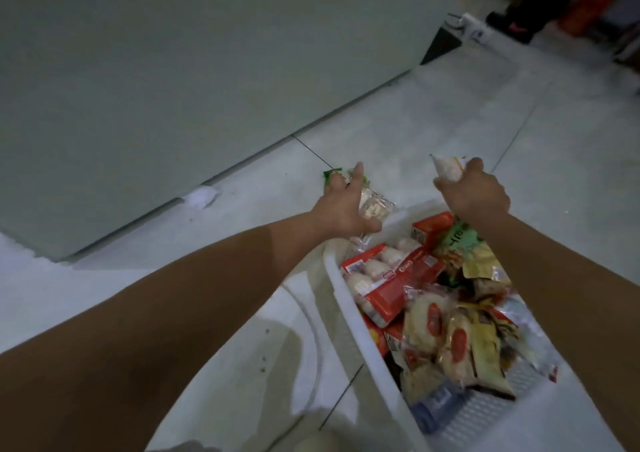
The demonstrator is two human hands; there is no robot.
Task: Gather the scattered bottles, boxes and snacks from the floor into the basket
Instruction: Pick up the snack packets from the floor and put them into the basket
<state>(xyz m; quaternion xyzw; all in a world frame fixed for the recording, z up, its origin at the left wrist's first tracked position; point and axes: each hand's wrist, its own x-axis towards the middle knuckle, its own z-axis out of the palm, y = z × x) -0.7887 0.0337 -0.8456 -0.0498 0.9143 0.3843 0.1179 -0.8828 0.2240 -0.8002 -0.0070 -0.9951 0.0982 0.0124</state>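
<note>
A white plastic basket stands on the floor at lower right, filled with several red boxes, wrapped buns and snack packets. Just beyond its far left corner a clear snack packet with a green end lies on the tiles. My left hand is spread over that packet with fingers extended, touching it. My right hand hovers above the basket's far edge and grips a pale wrapped snack that sticks up out of my fist.
A large pale cabinet panel fills the upper left, its base meeting the tiled floor. A white scrap lies at its foot. Dark clutter and a white fixture sit at the top right.
</note>
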